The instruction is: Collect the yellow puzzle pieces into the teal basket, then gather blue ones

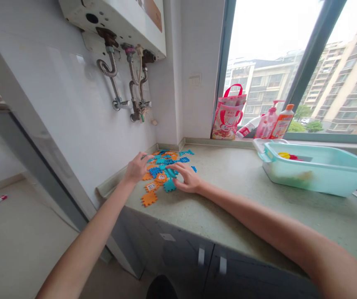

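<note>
A heap of toothed, puzzle-like plastic tiles in blue, turquoise and orange lies in the counter's back left corner. My left hand (135, 168) reaches over the left side of the heap, fingers stretched forward; its fingertips are close to the tiles, and contact is unclear. On the right side, my right hand (187, 177) arches with thumb and fingers apart around a turquoise tile (169, 185). Between the hands are dark blue tiles (155, 172) and an orange tile with a white grid (150, 187). A plain orange tile (149, 199) lies nearest the front edge.
A mint plastic tub (315, 182) holding red and yellow pieces stands at the right of the counter (225, 178). On the windowsill are a pink bag (228, 116) and several bottles (282, 121). A water heater (125, 25) with metal hoses hangs above left.
</note>
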`<state>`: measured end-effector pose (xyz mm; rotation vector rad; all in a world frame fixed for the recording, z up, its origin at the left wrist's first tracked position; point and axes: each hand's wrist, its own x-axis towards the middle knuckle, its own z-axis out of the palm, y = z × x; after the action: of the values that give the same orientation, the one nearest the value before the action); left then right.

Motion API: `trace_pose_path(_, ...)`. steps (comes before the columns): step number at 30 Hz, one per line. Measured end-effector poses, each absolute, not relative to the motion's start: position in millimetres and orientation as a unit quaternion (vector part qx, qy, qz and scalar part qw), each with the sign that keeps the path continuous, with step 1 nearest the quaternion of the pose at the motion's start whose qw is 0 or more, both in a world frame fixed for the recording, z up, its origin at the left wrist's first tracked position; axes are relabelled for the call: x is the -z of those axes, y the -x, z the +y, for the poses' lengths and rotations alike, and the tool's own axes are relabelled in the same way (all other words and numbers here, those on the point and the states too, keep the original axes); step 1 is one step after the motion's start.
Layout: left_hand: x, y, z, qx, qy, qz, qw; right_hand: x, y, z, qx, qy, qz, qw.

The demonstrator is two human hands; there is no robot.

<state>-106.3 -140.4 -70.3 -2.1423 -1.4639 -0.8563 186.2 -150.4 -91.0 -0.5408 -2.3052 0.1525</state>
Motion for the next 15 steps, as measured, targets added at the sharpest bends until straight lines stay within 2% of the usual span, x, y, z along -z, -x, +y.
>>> trace_pose_path(7,73,102,-140,0.392,0.761,-0.484,0.179,96,-205,-172,-0.08,0.234,-0.937,0.248)
trace_pose_path(15,59,91,-158,0.396,0.747,-0.519,0.124,97,-185,-176,-0.035,0.354,-0.895,0.269)
